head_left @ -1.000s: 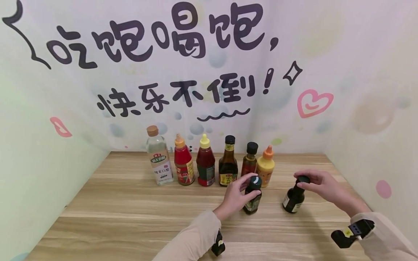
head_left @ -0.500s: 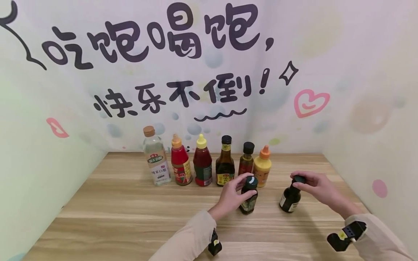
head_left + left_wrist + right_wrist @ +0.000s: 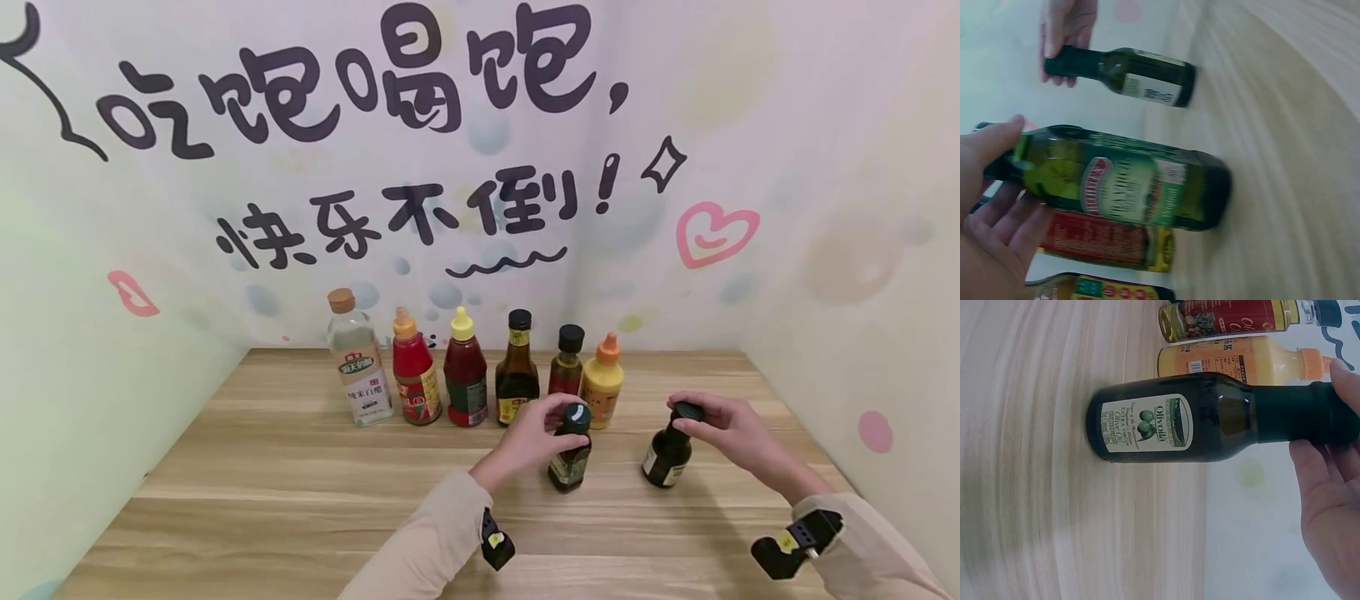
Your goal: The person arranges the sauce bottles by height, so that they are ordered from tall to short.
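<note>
My left hand (image 3: 525, 437) grips a square-sided green olive oil bottle (image 3: 570, 465) around its dark cap and neck. The left wrist view shows that bottle's green label (image 3: 1132, 184), with thumb and fingers on opposite sides of the neck. My right hand (image 3: 731, 427) pinches the dark cap of a rounder olive oil bottle (image 3: 667, 458); its pale label (image 3: 1147, 424) shows an olive picture in the right wrist view. Both bottles are roughly upright, side by side with a gap between them, at the table surface. Whether their bases touch the wood is hard to tell.
Behind the hands, a row runs along the wooden table (image 3: 300, 517): a clear vinegar bottle (image 3: 360, 367), a red squeeze bottle (image 3: 416, 375), a dark red one (image 3: 465, 379), a brown sauce bottle (image 3: 517, 367), a black-capped oil bottle (image 3: 566, 367) and a yellow squeeze bottle (image 3: 603, 387).
The head view has shifted slightly. My left wrist has turned a little while the hand keeps hold of its olive oil bottle. The right hand and both bottles have hardly moved.
</note>
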The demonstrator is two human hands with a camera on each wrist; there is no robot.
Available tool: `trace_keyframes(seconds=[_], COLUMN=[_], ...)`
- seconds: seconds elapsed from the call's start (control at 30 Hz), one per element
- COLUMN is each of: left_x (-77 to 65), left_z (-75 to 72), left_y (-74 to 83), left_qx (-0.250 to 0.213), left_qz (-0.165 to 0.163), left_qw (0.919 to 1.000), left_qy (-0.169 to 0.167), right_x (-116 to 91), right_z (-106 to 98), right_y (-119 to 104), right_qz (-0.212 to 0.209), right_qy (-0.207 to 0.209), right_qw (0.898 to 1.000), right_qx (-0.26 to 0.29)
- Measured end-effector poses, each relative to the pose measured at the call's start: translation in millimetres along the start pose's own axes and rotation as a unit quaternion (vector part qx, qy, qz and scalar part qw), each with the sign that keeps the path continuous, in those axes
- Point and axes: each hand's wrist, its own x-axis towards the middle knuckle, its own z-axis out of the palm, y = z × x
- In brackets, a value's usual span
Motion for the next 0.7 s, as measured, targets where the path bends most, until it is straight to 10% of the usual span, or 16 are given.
trace_keyframes(seconds=[0.7], left_x=[10.5], left_z=[-4.6], left_y=[21.5], left_qx=[0.128], left_qz=[0.035], left_qw=[0.9903], left_qy=[-0.041], right_x=[-2.0], right_z=[0.6], right_y=[0.9], right_qz=[0.011], right_qy=[0.009], right_qw=[1.0], right_qx=[0.01])
